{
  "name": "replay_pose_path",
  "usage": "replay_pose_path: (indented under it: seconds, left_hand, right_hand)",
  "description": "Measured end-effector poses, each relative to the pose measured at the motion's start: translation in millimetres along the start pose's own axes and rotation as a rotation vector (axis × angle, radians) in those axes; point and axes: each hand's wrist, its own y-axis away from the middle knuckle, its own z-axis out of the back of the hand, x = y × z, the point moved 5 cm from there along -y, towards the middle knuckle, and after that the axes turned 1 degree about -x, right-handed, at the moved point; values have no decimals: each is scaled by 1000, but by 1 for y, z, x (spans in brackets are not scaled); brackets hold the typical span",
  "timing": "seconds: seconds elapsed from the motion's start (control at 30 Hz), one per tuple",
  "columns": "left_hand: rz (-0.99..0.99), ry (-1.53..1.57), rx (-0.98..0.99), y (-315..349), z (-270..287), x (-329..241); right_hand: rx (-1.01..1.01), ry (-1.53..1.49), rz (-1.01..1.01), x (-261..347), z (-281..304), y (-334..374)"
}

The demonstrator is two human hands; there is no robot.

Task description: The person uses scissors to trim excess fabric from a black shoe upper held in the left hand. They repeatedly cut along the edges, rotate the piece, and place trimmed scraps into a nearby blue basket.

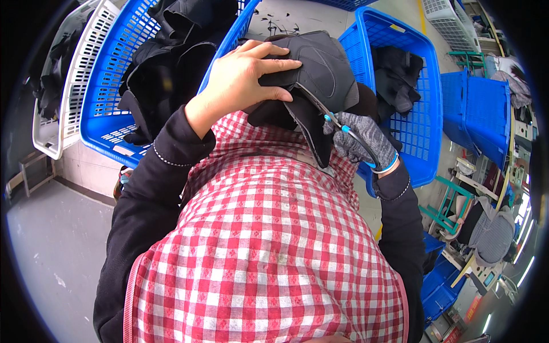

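A black padded fabric piece (320, 66) with curved stitching lies over my lap, its cut edge turned toward me. My bare left hand (243, 74) grips it from the left, the fingers stretched across its top and the thumb at the edge. In my right hand (360, 140), which wears a grey knitted glove, is a pair of scissors (350, 130) with dark handles and light blue parts. Their blades point up and left along the edge of the piece. Whether the blades are apart is hard to see. A loose black flap (311, 126) hangs below the edge.
To the left stands a blue basket (106, 74) heaped with black pieces, beside a white basket (86, 74). Another blue basket (420, 137) with black pieces is on the right. Dark scraps (277, 26) litter the floor ahead. Blue bins (477, 114) stand farther right.
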Motion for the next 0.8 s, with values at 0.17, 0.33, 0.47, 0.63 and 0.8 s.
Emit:
replay_pose_path:
  seconds: [0.17, 0.33, 0.47, 0.63, 0.8]
  left_hand:
    - [-27, 3, 7, 0, -1, 7]
    - [-70, 14, 23, -2, -4, 5]
    - [-45, 112, 1, -1, 0, 14]
    - [-58, 78, 7, -2, -10, 12]
    - [-129, -5, 113, -22, 14, -22]
  right_hand:
    - [19, 335, 190, 6, 0, -4]
    - [58, 1050, 682, 14, -12, -4]
    - [154, 375, 478, -3, 13, 9]
    - [-264, -277, 787, -12, 36, 13]
    - [-773, 523, 613, 12, 8, -7]
